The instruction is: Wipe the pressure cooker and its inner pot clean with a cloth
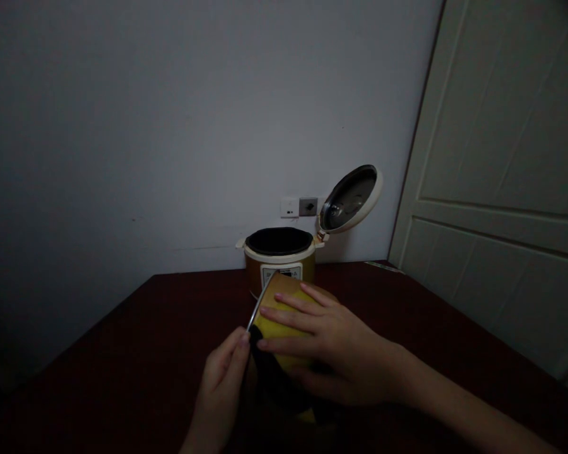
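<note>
My left hand (221, 383) pinches the thin silver edge of a tilted, rounded, yellow-tan thing (280, 329) between thumb and fingers. It looks like a pot or bowl, with a dark patch low on its left side, but the dim light hides its exact kind. Across its yellow surface my right hand (336, 350) lies flat with the fingers spread. Just behind it stands a tan and white rice cooker (307, 265), its front panel partly covered by the yellow thing. The cooker's lid (353, 200) is raised and leans to the right; the cooker's inside is dark.
The dark red tabletop (189, 315) reaches back to a pale wall (194, 126). Wall sockets (289, 207) sit low behind the cooker. A panelled white door (502, 157) stands along the right side. A thin strip (383, 267) lies at the table's back right edge.
</note>
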`<control>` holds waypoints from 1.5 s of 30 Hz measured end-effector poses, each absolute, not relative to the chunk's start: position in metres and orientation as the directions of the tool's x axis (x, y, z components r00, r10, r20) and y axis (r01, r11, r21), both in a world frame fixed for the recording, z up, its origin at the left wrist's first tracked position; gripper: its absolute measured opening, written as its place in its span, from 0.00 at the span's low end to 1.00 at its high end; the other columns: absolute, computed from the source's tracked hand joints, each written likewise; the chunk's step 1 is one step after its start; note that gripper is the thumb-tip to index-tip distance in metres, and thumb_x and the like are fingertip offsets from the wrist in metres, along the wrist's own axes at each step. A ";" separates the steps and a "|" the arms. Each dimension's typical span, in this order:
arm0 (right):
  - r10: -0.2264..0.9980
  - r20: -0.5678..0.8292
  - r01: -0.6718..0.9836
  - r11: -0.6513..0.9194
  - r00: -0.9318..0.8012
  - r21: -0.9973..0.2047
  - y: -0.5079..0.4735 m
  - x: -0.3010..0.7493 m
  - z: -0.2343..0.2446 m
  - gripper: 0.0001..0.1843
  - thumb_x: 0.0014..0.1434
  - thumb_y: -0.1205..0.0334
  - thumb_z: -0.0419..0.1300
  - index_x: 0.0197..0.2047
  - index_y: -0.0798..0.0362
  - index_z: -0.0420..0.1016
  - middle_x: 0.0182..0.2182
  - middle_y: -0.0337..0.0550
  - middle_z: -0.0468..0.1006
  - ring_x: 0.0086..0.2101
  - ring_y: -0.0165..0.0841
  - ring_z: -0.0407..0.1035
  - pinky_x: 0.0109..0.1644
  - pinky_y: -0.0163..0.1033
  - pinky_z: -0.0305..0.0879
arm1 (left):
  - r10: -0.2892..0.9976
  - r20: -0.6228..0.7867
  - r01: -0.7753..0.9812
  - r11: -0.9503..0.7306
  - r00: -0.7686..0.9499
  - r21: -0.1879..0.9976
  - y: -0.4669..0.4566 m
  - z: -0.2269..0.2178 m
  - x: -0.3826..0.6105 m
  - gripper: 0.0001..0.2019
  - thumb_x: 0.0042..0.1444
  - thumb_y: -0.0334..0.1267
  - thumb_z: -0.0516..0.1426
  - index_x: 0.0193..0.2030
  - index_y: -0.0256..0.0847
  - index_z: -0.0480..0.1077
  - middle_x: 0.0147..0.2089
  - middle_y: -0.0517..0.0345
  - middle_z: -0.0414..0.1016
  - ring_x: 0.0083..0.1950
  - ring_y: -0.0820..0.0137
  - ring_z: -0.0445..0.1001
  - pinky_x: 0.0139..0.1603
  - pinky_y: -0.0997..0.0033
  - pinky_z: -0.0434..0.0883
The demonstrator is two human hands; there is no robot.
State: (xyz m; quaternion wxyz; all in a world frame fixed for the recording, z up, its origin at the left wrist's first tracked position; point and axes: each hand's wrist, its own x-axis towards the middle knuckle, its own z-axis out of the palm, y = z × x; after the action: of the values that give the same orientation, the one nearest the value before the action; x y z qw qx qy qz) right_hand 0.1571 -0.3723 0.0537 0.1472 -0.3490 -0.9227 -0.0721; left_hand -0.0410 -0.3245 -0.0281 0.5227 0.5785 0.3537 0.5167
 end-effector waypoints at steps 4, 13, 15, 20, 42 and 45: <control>0.666 0.357 0.724 0.689 -0.654 0.042 -0.378 0.145 0.040 0.28 0.64 0.53 0.46 0.66 0.49 0.52 0.67 0.44 0.46 0.65 0.39 0.39 0.66 0.56 0.35 | 0.968 0.219 -0.151 -0.199 0.124 0.968 -0.320 -0.032 -0.039 0.18 0.48 0.54 0.59 0.32 0.38 0.72 0.27 0.59 0.67 0.31 0.70 0.67 0.31 0.75 0.68; 0.678 0.372 0.734 0.679 -0.635 0.016 -0.375 0.146 0.031 0.38 0.61 0.45 0.48 0.68 0.58 0.45 0.66 0.50 0.46 0.65 0.39 0.39 0.67 0.53 0.37 | 0.953 0.244 -0.095 -0.230 0.181 0.969 -0.326 -0.024 -0.031 0.19 0.51 0.55 0.55 0.26 0.38 0.66 0.25 0.61 0.63 0.27 0.73 0.62 0.28 0.76 0.66; 0.653 0.363 0.708 0.706 -0.664 0.026 -0.369 0.151 0.031 0.38 0.61 0.47 0.49 0.67 0.59 0.46 0.66 0.51 0.48 0.65 0.39 0.40 0.67 0.52 0.38 | 0.946 0.274 -0.060 -0.267 0.172 0.962 -0.326 -0.023 -0.030 0.19 0.52 0.55 0.54 0.25 0.39 0.65 0.25 0.61 0.62 0.27 0.74 0.61 0.28 0.77 0.65; 0.635 0.344 0.685 0.728 -0.692 0.033 -0.361 0.154 0.032 0.35 0.61 0.53 0.50 0.67 0.59 0.47 0.66 0.51 0.48 0.65 0.37 0.40 0.66 0.52 0.39 | 0.942 0.298 -0.021 -0.299 0.157 0.954 -0.325 -0.023 -0.030 0.19 0.52 0.55 0.54 0.23 0.39 0.63 0.23 0.63 0.59 0.24 0.75 0.58 0.25 0.78 0.62; 0.652 0.487 0.786 0.604 -0.581 0.130 -0.374 0.141 0.025 0.46 0.56 0.37 0.50 0.66 0.62 0.48 0.65 0.55 0.50 0.65 0.45 0.40 0.66 0.60 0.36 | 0.962 0.253 -0.111 -0.242 0.103 0.964 -0.326 -0.017 -0.022 0.18 0.51 0.54 0.55 0.25 0.39 0.65 0.25 0.61 0.63 0.27 0.73 0.62 0.28 0.77 0.65; 0.646 0.450 0.763 0.630 -0.617 0.142 -0.377 0.142 0.020 0.44 0.58 0.39 0.50 0.67 0.62 0.47 0.65 0.56 0.50 0.65 0.45 0.41 0.65 0.61 0.35 | 0.965 0.244 -0.109 -0.233 0.100 0.966 -0.325 -0.019 -0.019 0.18 0.51 0.53 0.55 0.26 0.39 0.65 0.26 0.61 0.64 0.28 0.72 0.63 0.29 0.76 0.66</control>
State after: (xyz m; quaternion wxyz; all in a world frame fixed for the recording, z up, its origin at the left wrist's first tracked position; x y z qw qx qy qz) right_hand 0.1417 -0.3767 0.0201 0.1813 -0.3983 -0.8845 -0.1619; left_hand -0.0186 -0.3252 -0.0189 0.4870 0.5594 0.3824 0.5510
